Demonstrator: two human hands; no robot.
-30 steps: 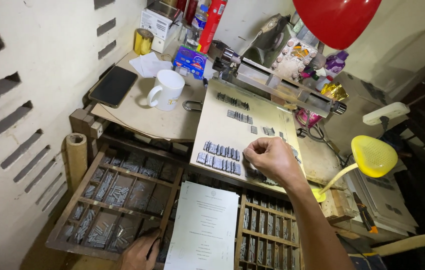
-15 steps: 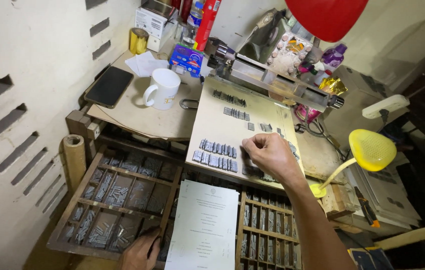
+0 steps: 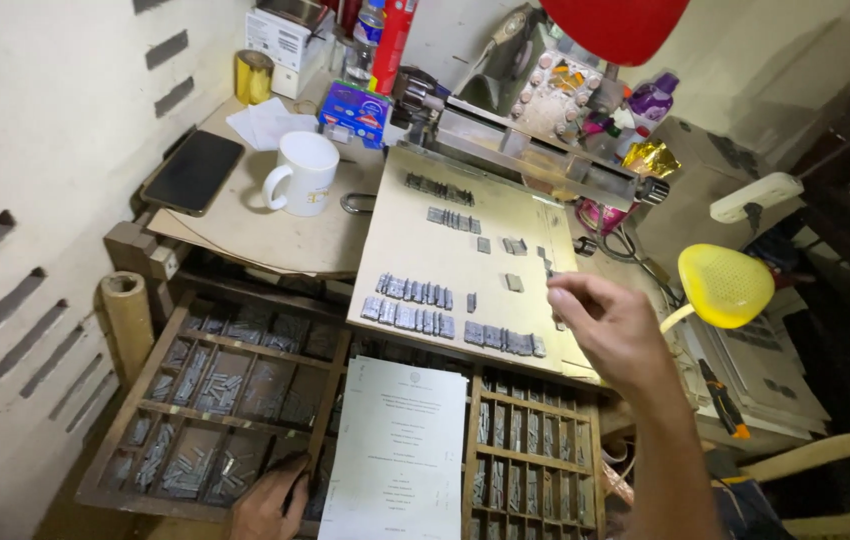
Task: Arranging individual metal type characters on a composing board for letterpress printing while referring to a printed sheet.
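Fingertips (image 3: 557, 290) of right hand (image 3: 613, 330) pinched together above metal type rows (image 3: 450, 322) on tan composing slab (image 3: 505, 205); held item indiscernible. Left hand (image 3: 267, 502) rests, fingers curled, on wooden type case (image 3: 207, 395) beside printed sheet (image 3: 400, 445).

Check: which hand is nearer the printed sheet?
Left. The left hand rests in the type case right beside the printed sheet; the right hand is raised over the metal slab, above and right of it.

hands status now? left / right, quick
Left hand: resting on the wooden type case, grip cannot be told.
Right hand: fingers pinched together above the metal tray; any piece held is hidden.
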